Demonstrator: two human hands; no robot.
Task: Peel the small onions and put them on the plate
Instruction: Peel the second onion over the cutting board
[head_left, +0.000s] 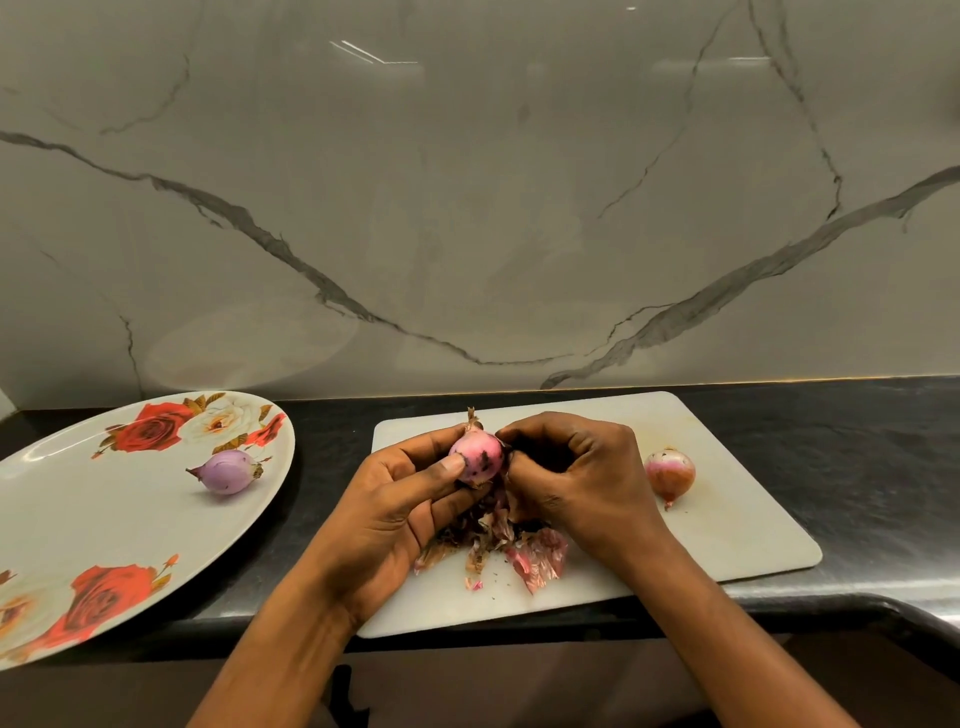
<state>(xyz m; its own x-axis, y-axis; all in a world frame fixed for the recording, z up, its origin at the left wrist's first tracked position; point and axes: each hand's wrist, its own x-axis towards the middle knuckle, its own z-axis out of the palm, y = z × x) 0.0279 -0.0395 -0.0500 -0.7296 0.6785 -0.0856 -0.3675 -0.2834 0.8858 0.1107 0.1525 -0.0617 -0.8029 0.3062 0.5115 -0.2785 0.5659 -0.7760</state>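
My left hand (400, 499) grips a small pink onion (480, 457) with dark specks, thumb across its front, above the white cutting board (727, 530). My right hand (576, 473) is curled against the onion's right side, its fingertips pinching at the skin. A pile of torn papery skins (498, 545) lies on the board under both hands. One peeled purple onion (228, 470) rests on the rose-patterned plate (78, 519) at the left. An onion in its skin (670, 473) sits on the board just right of my right hand.
The black counter (857, 467) runs along a marble wall (467, 208). Its front edge curves at the lower right. The plate overhangs the counter's front edge at the left.
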